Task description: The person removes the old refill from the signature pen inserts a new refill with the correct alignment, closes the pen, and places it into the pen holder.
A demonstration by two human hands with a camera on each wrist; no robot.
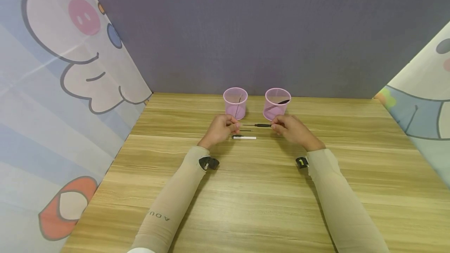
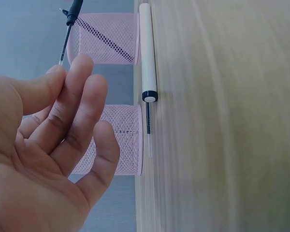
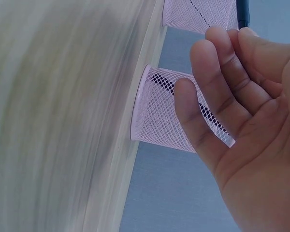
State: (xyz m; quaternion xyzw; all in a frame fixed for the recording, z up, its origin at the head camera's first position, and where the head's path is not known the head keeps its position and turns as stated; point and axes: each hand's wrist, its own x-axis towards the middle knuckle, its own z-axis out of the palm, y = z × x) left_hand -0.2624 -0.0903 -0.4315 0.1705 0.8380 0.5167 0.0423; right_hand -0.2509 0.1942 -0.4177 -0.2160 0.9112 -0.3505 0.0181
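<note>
Between my hands, level above the table, is a slim black pen barrel (image 1: 263, 125) with a thin refill (image 2: 64, 47) sticking out of its left end. My left hand (image 1: 221, 129) pinches the refill's tip between thumb and forefinger, the other fingers loosely bent. At the opposite end, thumb and fingertips of my right hand (image 1: 290, 129) pinch the black barrel, seen as a dark stub (image 3: 242, 13) in the right wrist view. A white pen barrel (image 1: 246, 138) with a black end lies on the table just below, and another thin refill (image 1: 247, 130) lies beside it.
Two pink mesh cups stand behind my hands near the grey back panel. A thin stick leans inside the left cup (image 1: 227, 104); a black pen (image 1: 283, 102) leans in the right cup (image 1: 268, 106). The wooden table (image 1: 253, 198) extends toward me.
</note>
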